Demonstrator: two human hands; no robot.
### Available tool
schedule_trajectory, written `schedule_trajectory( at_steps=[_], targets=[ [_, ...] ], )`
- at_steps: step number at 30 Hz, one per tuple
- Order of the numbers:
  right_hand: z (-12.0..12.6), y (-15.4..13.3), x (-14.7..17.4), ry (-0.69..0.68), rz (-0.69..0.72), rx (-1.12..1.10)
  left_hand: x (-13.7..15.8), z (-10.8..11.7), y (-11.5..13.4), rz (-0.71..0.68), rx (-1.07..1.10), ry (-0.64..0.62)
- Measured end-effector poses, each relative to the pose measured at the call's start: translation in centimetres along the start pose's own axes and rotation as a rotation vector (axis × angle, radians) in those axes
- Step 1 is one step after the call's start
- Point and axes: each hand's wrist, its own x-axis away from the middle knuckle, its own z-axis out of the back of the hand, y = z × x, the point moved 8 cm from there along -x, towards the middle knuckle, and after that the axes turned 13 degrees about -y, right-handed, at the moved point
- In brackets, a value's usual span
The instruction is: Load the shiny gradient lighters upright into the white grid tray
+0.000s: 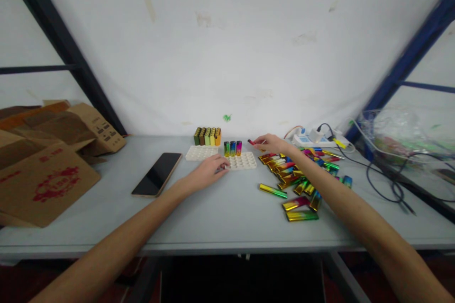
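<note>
Low over the table, my left hand [209, 173] has its fingers curled at the left edge of a white tray with round holes [245, 162], seemingly gripping that edge. Three shiny lighters [232, 148] stand upright in a row at the tray's back left. My right hand [270, 143] pinches a red lighter [251, 142] with a dark end, tilted, just right of the tray and above the table. Beneath and beside my right forearm spreads a loose pile of metallic gradient lighters [284, 165]. One yellow-green lighter [273, 191] lies apart at the pile's left.
Behind my left hand lie a second holed tray [201, 152] and a block of upright lighters [207, 136]. A phone [157, 174] lies left, near open cardboard boxes [50, 175]. At the right are a power strip [316, 138], cables [394, 189] and a plastic bag [391, 132].
</note>
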Motion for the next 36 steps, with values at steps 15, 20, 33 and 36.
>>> schedule_trajectory(
  at_steps=[15,20,33,36],
  targets=[
    [-2.1,-3.8,5.2,0.128,0.297,-0.835,0.0,0.1,-0.1,-0.009,-0.003,0.000],
    [-2.3,-3.9,5.1,0.303,0.212,-0.711,-0.1,0.1,-0.1,-0.015,0.020,0.007],
    [-1.4,-5.6,7.3,0.559,0.084,-0.306,0.0,0.2,0.1,-0.017,0.014,0.013],
    [-1.7,-5.4,7.0,0.545,0.037,-0.280,0.0,0.1,0.1,-0.017,0.020,0.004]
  ],
)
